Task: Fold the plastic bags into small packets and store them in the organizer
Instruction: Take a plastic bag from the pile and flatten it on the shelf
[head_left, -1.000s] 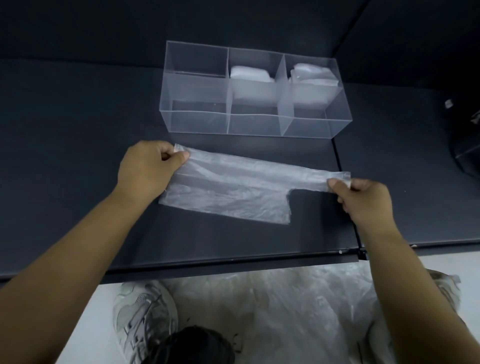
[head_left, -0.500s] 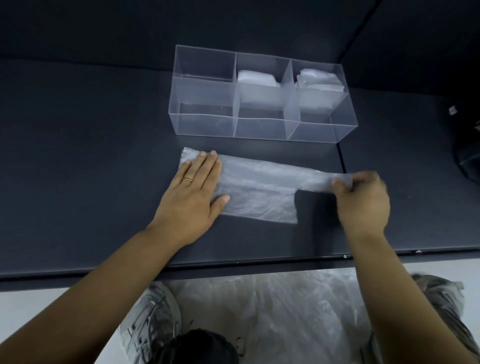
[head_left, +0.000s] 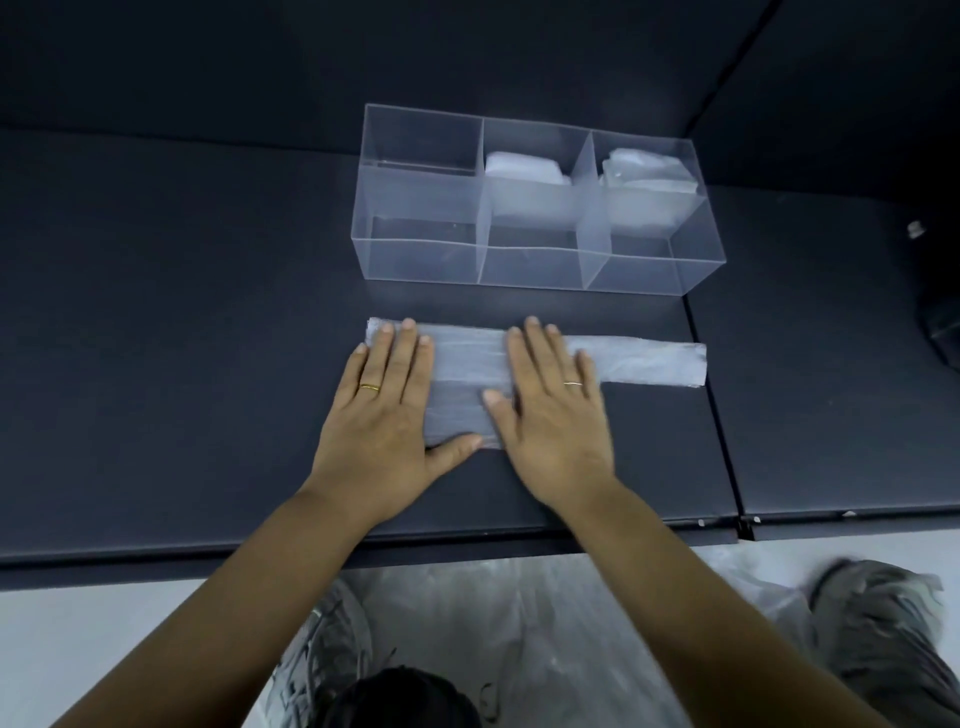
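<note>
Translucent plastic bag (head_left: 467, 374) lies mid-frame on the dark matte table (head_left: 182, 322), mostly hidden under left hand (head_left: 384, 415) and right hand (head_left: 550, 415), both flat and spread, pressing it. Clear three-compartment acrylic organizer (head_left: 421, 254) stands just behind it, upper centre, white packets (head_left: 522, 174) inside hazy. Earlier the right hand pinched the bag's handle end; now flat.

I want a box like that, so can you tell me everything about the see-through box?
The organizer is a clear, plastic-looking box, open on top, with two dividers making three compartments in a row. The left one is empty; the middle and right each hold whitish folded packets. It stands upright on the dark table.
</note>
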